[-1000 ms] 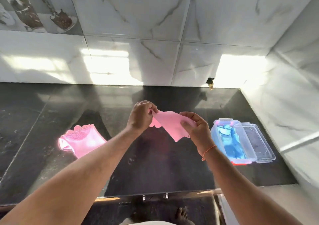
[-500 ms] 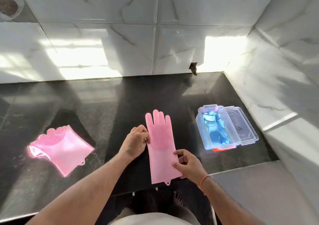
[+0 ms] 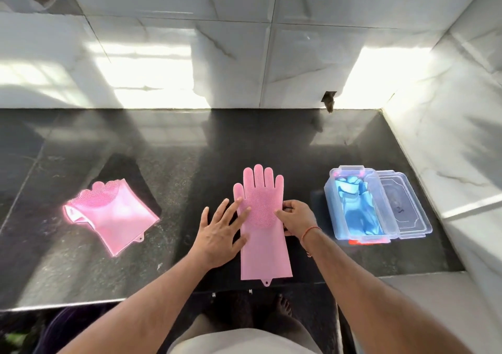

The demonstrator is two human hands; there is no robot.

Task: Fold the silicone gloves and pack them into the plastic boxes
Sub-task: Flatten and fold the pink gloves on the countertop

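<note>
Flat on the dark stone counter, near its front edge, lies a pink silicone glove, fingers pointing toward the back wall and cuff toward the person. Its palm is covered with a patch of fine scrubbing bristles, and a small hanging tab with a hole sticks out from the cuff edge. The left hand lies spread along the glove's left side, fingers straight and splayed, their tips resting on the glove beside its thumb; it holds nothing. The right hand sits at the glove's right edge with its fingers curled, and appears to pinch the edge of the palm area, though the actual contact is hard to make out. An orange thread band circles the right wrist.

Well to the left on the counter lies a second pink glove, already folded over, its bristled fingers on top of the cuff part. To the right of the hands stands a clear plastic box, open, with a blue glove packed inside. A clear lid lies just beside it, touching its right side. A red-orange strip shows at the box's front foot; any writing on it or on the lid is too small to read.

White marble-look tiles rise behind the counter and along the right.
</note>
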